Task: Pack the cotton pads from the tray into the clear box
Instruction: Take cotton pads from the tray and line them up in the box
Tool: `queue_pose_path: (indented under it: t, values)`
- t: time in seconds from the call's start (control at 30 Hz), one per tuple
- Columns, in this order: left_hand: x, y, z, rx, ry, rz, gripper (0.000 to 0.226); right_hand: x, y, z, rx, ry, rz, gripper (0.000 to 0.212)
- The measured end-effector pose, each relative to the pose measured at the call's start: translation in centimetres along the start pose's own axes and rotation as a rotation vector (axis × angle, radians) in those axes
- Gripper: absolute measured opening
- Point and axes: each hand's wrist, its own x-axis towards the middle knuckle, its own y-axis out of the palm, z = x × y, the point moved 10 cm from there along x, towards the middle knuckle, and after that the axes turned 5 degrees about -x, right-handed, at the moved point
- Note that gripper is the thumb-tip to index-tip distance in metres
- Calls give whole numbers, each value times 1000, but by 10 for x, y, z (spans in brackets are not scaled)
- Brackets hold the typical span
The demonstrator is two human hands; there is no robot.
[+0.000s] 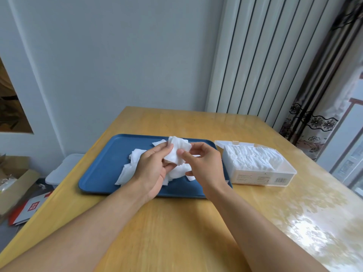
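A small stack of white cotton pads [177,149] is held above the blue tray [100,171]. My left hand [155,167] grips the stack from the left, and my right hand [204,165] pinches its right edge with thumb and fingers. Several loose cotton pads [128,172] lie scattered on the tray under and around my hands. The clear box [261,177] stands just right of the tray with its lid [234,143] open to the back, and rows of white pads fill it.
The wooden table [176,232] runs toward me and to the right. A white radiator [265,55] and a curtain [318,107] stand behind it. On the floor at the left are a white bin [62,171], cardboard boxes [13,181] and papers.
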Motion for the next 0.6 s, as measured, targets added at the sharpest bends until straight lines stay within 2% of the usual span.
queue_pose_path:
  t: [0.23,0.43,0.6]
  values:
    - [2,-2,2,24,-27,-10,29,6,-9,-2,-184,-53,-54,11]
    - [0,-4,4,-10,-65,-44,20,7,-15,1,-87,-80,-97,11]
    - [3,-19,0,-89,-48,-165,21,7,-12,6,-37,-155,-84,13]
